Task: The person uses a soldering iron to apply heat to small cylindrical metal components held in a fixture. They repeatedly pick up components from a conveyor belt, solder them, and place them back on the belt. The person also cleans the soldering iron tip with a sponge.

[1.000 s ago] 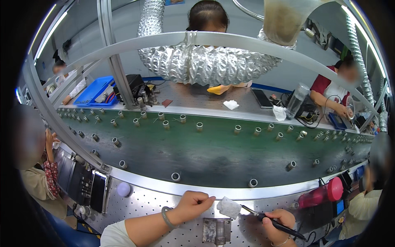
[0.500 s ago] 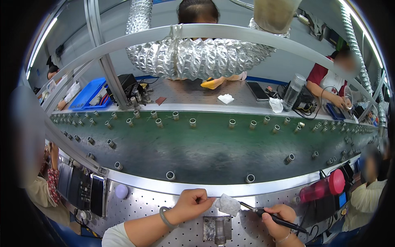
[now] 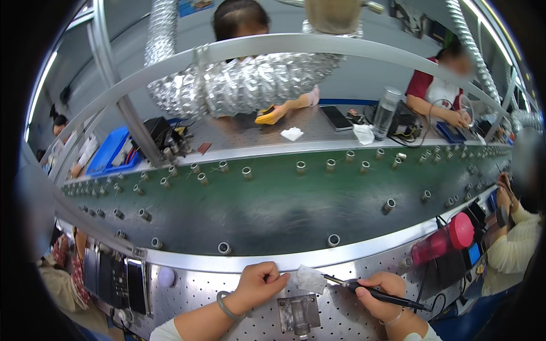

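the left hand [image 3: 259,284] pinches a small white pad [image 3: 309,278] between thumb and fingers, holding it just above the perforated metal bench [image 3: 187,290]; the right hand [image 3: 382,292] is closed around a dark pen-like soldering iron [image 3: 375,292], held like a pencil, its thin tip touching the pad's right edge; the pad thus lies between the two hands, close to both; just below it a small metal fixture [image 3: 298,312] stands on the bench; a band sits on the left wrist; beyond the hands runs a green conveyor belt [image 3: 284,204] studded with short metal cylinders; a pink bottle [image 3: 443,241] lies to the right; other people work across the belt.
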Demonstrator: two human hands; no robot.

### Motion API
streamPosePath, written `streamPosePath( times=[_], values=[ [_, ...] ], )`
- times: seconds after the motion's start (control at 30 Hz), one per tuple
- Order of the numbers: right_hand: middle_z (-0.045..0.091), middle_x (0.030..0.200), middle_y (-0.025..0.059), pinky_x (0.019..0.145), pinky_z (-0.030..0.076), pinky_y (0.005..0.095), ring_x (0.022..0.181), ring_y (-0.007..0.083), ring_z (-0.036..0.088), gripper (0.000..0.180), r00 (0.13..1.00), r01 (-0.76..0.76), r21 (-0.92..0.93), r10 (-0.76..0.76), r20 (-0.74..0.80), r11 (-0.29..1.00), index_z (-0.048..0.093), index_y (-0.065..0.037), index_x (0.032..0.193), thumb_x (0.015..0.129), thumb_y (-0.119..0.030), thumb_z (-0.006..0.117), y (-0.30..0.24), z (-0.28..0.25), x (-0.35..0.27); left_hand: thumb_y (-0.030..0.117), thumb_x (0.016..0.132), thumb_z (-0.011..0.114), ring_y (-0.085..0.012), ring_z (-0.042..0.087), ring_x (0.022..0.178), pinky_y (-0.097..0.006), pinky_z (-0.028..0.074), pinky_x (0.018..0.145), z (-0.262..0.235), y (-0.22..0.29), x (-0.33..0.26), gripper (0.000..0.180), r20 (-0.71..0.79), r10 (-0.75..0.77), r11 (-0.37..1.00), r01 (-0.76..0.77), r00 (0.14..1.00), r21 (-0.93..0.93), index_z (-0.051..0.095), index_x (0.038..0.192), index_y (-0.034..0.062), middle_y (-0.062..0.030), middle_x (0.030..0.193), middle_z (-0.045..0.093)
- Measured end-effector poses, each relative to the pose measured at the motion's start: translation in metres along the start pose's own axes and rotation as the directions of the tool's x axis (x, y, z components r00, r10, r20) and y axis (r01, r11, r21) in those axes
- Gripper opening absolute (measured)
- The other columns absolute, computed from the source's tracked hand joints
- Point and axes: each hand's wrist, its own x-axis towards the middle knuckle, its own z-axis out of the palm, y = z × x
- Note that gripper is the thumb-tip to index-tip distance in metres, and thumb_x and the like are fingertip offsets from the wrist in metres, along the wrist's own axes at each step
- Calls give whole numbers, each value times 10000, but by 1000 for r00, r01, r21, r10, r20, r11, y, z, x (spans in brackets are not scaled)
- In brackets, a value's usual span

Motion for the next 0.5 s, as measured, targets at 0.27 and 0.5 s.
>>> streamPosePath(
  times=[0.27, 0.5],
  values=[
    [632, 647, 72, 533, 472, 330, 570, 237, 618, 171, 998, 67, 85, -66, -15, 994, 679, -58, 831, 750, -190, 753, 3, 5, 10, 38, 756, 731, -58, 350, 516, -234, 300, 469, -2, -15, -3, 444, -87, 14, 1000, -14, 996, 0, 344, 544, 88, 32, 528, 409],
    [604, 641, 83, 518, 456, 338, 560, 253, 597, 142, 998, 69, 129, -67, -24, 989, 655, -44, 825, 771, -150, 734, -1, -3, 5, -77, 787, 634, -27, 320, 531, -203, 275, 489, 8, 4, -1, 401, -66, -25, 989, 15, 997, -147, 343, 585, 112, 64, 567, 396]
  ],
)
